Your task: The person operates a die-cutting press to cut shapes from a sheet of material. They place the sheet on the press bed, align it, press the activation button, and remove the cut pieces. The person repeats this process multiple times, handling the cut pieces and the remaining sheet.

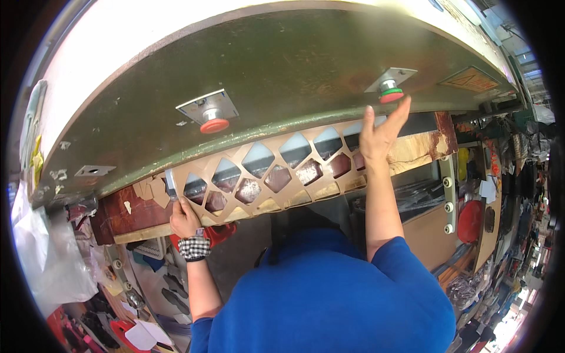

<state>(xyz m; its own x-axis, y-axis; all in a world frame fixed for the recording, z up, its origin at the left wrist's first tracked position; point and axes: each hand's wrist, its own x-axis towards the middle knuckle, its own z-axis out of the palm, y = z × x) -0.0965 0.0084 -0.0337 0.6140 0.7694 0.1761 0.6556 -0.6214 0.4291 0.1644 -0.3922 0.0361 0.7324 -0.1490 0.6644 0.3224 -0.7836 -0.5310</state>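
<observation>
A tan sheet (257, 205) cut through with rows of diamond-shaped holes lies along the narrow bed under a big green machine head (282, 65). My left hand (185, 220) is closed at the sheet's left end. Its fingertips meet a short grey-blue strip (170, 181); whether they grip that strip too is hard to see. My right hand (379, 136) is raised over the sheet's right part with fingers apart and nothing held. Those fingertips come close below a red push button (391, 97) with a green ring, on the head's front.
Another red button (214, 125) projects from the head on the left. Small tan scraps (154, 191) lie on the dark red bed (126, 210) left of the sheet. A wooden edge (412, 152) runs along the front. Clear plastic (50, 253) hangs at far left.
</observation>
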